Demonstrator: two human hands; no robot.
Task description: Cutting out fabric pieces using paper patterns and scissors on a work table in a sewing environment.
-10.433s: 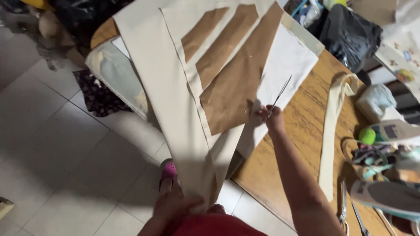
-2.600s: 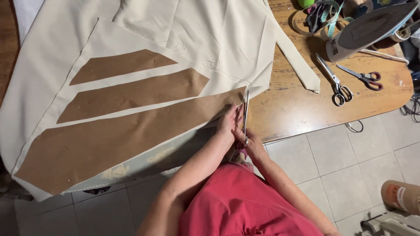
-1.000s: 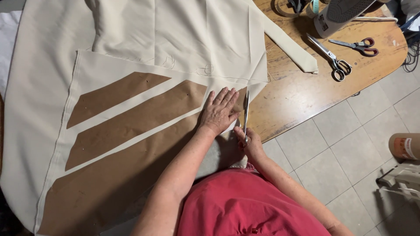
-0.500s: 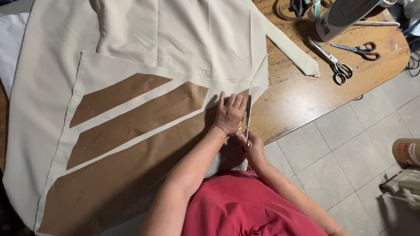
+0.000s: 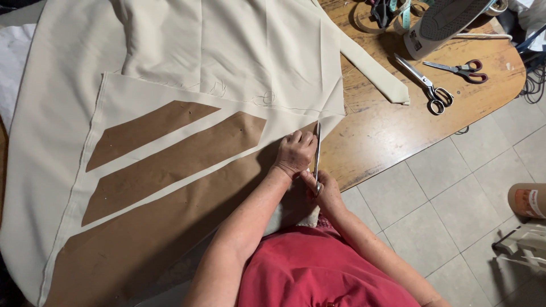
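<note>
At the desk (image 5: 398, 131) edge, my left hand (image 5: 294, 152) presses curled onto the brown paper pattern (image 5: 170, 216). My right hand (image 5: 323, 190) grips scissors (image 5: 317, 153) beside the cream fabric (image 5: 227, 51).

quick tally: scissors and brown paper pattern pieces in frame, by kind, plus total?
Scissors: 3, one in the right hand cutting at the cloth edge, a silver pair and a red-handled pair on the table.
Brown paper pattern pieces: 3.
Total: 6
</note>
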